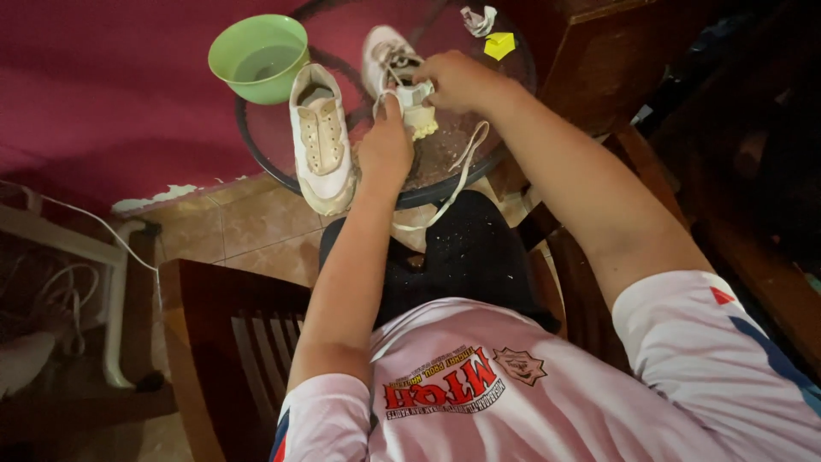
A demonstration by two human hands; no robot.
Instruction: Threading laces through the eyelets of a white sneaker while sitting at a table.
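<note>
you had both hands up on the small round glass table [479, 162], working on the far shoe [386, 53]. your left hand [385, 147] was closed around a white piece [416, 94] at the near end of that shoe, thumb pointing up against it, with a pale yellow sponge-like lump [425, 128] just beneath your fingers. your right hand [457, 79] came in from the right and pinched the same white piece from above, fingers curled down over it. that shoe lay near the middle of the table, toe pointing away from you, its laces loosened. a long white lace [462, 175] trailed from under your hands, over the near rim of the table and down toward your lap. the second shoe [321, 141], white with a worn, dirty sole edge, lay just to the left, apart from your hands, toe toward you and hanging slightly past the rim. beyond it stood a green bowl [258, 56] at the table's far left edge. at the far side lay a crumpled white scrap [478, 19] and a small yellow bit [499, 44] beside it. specks littered the glass near your hands.
</note>
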